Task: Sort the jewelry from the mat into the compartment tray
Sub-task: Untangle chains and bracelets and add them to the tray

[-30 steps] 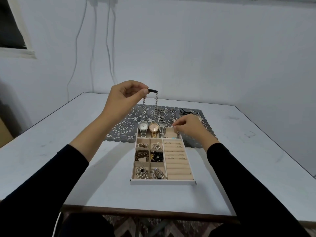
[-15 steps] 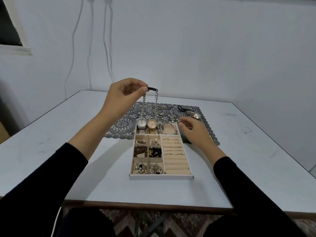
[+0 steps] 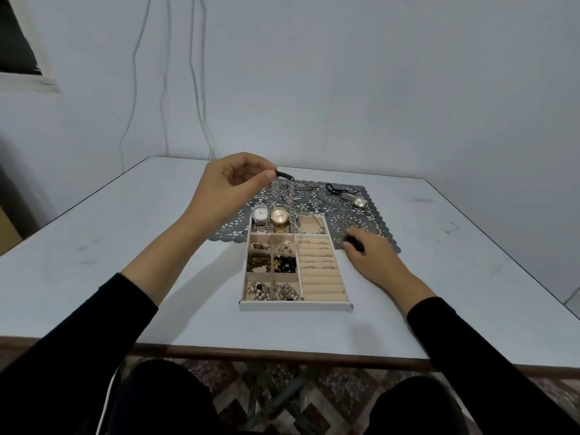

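Note:
My left hand (image 3: 232, 183) is raised above the back of the compartment tray (image 3: 295, 306) and pinches the black end of a silver chain (image 3: 293, 202). The chain hangs down to the tray's back row, beside a silver watch (image 3: 260, 215), a gold watch (image 3: 279, 216) and a bangle (image 3: 309, 226). My right hand (image 3: 373, 255) rests with loosely bent fingers on the near edge of the grey lace mat (image 3: 354, 221), just right of the tray, holding nothing. On the mat lie more chains (image 3: 306, 186), a black cord (image 3: 334, 188) and a square watch (image 3: 359, 201).
The tray's small left compartments hold beads, earrings and small pieces; its right side has ring rolls (image 3: 320, 271) with several rings. All of it sits on a white table (image 3: 125, 246) whose front edge is close to my knees. Cables hang down the wall behind.
My right hand has drawn back from the bangle compartment to the mat's edge right of the tray. My left hand still holds the chain up in about the same place.

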`<state>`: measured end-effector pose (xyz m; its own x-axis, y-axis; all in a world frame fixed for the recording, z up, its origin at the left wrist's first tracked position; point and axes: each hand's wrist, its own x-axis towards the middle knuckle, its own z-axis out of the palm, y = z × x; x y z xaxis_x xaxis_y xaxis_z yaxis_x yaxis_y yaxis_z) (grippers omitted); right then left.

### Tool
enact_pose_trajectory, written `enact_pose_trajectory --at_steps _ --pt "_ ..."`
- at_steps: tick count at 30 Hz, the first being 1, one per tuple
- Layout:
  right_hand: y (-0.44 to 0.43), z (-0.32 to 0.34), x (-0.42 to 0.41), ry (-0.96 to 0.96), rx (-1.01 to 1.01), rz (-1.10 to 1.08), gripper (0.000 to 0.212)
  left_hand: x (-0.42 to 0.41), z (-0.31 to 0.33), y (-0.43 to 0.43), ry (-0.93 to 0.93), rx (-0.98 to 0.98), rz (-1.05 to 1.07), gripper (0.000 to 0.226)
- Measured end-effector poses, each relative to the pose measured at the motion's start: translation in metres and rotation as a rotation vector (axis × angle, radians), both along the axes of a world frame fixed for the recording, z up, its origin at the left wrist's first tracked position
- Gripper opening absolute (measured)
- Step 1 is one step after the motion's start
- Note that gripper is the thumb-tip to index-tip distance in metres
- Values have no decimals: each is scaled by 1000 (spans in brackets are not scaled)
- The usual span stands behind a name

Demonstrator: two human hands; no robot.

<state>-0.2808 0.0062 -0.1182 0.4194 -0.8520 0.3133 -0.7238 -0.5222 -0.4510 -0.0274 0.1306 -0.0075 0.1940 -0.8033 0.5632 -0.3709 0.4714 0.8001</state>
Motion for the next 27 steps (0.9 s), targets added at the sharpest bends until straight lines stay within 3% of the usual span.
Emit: enact_pose_trajectory --at_steps 27 --pt "0 -4 0 -13 38 -20 37 8 -5 -5 73 1 15 8"
